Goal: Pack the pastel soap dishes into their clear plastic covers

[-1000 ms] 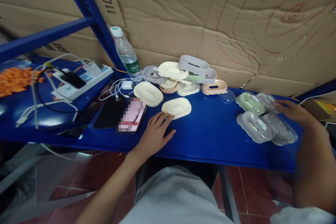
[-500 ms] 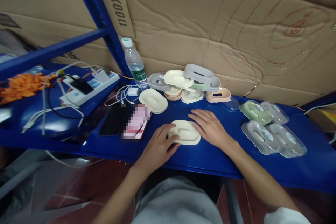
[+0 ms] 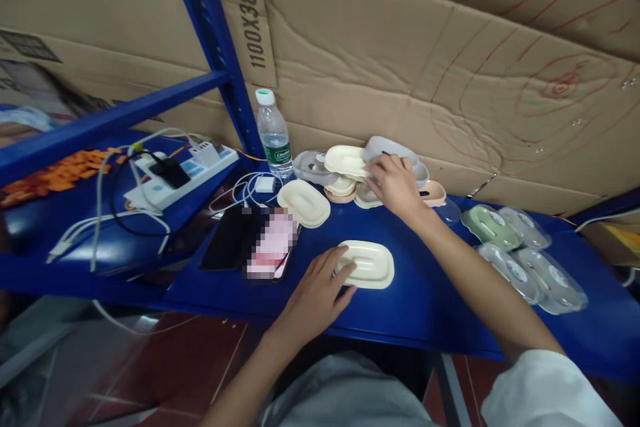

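Note:
A cream oval dish (image 3: 369, 265) with a raised middle lies on the blue table. The spread fingers of my left hand (image 3: 320, 287) rest over its left end, open rather than wrapped round it. At the back, my right hand (image 3: 397, 187) is closed on the right end of another cream oval dish (image 3: 345, 160), which sits on top of a pile. Under and behind it are a grey slotted case (image 3: 387, 145), a clear-covered grey case (image 3: 313, 167) and a peach slotted piece (image 3: 435, 193), partly hidden by my right hand.
Another cream dish (image 3: 304, 203) lies left of the pile, by a phone (image 3: 273, 243) and a dark flat device (image 3: 227, 237). A water bottle (image 3: 275, 137) stands behind. Several packed cases (image 3: 515, 270) lie right. A power strip (image 3: 185, 180) with cables is left, beside a blue post (image 3: 210, 33).
My right hand has left the near cream dish and reached back to the pile, onto the upper cream dish. My left hand stays at the near dish. The view has shifted slightly.

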`<act>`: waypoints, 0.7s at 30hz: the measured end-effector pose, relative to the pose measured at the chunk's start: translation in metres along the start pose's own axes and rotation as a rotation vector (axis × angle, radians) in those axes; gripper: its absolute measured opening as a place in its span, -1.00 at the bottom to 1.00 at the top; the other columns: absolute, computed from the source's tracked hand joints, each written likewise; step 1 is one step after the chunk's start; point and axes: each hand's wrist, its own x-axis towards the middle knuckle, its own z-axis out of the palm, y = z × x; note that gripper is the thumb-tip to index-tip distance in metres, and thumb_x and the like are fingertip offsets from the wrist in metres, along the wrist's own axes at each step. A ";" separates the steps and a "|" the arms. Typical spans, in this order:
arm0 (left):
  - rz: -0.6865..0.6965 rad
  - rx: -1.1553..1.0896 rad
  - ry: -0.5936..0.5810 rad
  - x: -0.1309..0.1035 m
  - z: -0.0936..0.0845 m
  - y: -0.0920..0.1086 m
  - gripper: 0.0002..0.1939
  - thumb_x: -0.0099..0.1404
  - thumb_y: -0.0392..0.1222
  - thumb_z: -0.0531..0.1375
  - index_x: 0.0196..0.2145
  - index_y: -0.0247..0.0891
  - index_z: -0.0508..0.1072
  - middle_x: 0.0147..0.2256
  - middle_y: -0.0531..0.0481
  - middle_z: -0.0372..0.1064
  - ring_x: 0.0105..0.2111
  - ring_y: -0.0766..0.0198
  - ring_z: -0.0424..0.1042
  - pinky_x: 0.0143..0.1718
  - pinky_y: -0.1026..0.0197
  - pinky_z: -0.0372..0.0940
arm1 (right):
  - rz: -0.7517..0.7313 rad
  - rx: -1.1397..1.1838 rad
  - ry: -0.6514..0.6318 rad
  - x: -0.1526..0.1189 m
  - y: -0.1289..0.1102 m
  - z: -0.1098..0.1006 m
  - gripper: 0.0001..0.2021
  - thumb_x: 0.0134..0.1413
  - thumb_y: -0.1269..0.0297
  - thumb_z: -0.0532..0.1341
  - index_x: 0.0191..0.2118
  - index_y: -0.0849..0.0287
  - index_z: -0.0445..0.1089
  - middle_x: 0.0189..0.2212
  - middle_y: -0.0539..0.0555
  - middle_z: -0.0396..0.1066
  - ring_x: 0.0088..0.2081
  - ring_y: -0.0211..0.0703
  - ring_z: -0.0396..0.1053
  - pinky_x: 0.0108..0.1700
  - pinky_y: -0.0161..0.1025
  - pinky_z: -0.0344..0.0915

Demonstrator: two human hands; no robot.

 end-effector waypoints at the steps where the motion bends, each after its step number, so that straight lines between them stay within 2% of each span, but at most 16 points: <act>1: -0.001 -0.006 0.001 0.000 0.000 0.000 -0.68 0.47 -0.24 0.26 0.15 -0.19 0.46 0.32 -0.26 0.33 0.31 -0.11 0.36 0.28 -0.20 0.40 | 0.027 0.079 0.026 0.004 0.004 -0.001 -0.78 0.37 0.26 0.26 0.02 0.17 0.57 0.02 0.26 0.54 0.06 0.19 0.38 0.12 0.09 0.23; 5: -0.005 -0.061 -0.006 0.000 0.001 -0.002 -0.56 0.50 -0.22 0.23 0.28 -0.18 0.37 0.32 -0.26 0.33 0.34 -0.10 0.34 0.32 -0.19 0.37 | 0.079 0.522 0.101 0.015 0.018 -0.017 -0.74 0.30 0.04 0.35 -0.09 0.11 0.59 -0.01 0.16 0.55 0.07 0.08 0.45 0.18 0.05 0.31; 8: -0.039 -0.126 -0.011 -0.001 0.000 -0.002 -0.38 0.50 -0.20 0.23 0.44 -0.11 0.17 0.35 -0.26 0.29 0.36 -0.07 0.33 0.34 -0.18 0.36 | 0.121 0.780 0.110 0.001 0.018 -0.036 -0.70 0.29 -0.05 0.35 -0.09 0.07 0.57 -0.01 0.10 0.57 0.06 0.00 0.51 0.18 -0.02 0.38; 11: -0.101 -0.173 0.009 -0.003 0.002 -0.003 -0.16 0.48 -0.21 0.27 0.53 -0.05 -0.06 0.41 -0.28 0.19 0.41 -0.07 0.26 0.36 -0.16 0.34 | 0.116 0.795 0.097 -0.043 0.004 -0.054 -0.78 0.30 0.05 0.38 -0.07 0.04 0.55 0.00 0.09 0.59 0.08 -0.01 0.53 0.21 0.00 0.40; 15: -0.175 -0.243 0.071 -0.007 0.006 -0.005 0.10 0.38 -0.22 0.38 0.56 -0.01 -0.27 0.47 -0.30 0.08 0.47 -0.11 0.16 0.38 -0.17 0.31 | 0.031 0.585 0.004 -0.129 -0.025 -0.066 -0.80 0.32 0.23 0.39 0.02 0.01 0.54 0.05 0.12 0.59 0.14 0.01 0.53 0.22 0.04 0.42; 18: -0.188 -0.271 0.050 -0.006 0.006 -0.005 0.13 0.35 -0.19 0.41 0.56 0.03 -0.27 0.49 -0.30 0.04 0.47 -0.12 0.15 0.38 -0.16 0.31 | 0.060 0.498 -0.018 -0.180 -0.046 -0.063 -0.76 0.34 0.28 0.36 0.08 0.00 0.52 0.02 0.13 0.61 0.14 0.05 0.54 0.19 0.08 0.46; 21: -0.171 -0.231 -0.041 -0.004 0.001 -0.004 0.06 0.35 -0.18 0.42 0.55 0.08 -0.14 0.51 -0.26 -0.02 0.47 -0.14 0.14 0.35 -0.17 0.34 | 0.138 0.481 -0.025 -0.207 -0.061 -0.051 -0.73 0.36 0.28 0.32 0.12 -0.06 0.52 0.06 0.11 0.61 0.17 0.09 0.54 0.23 0.16 0.47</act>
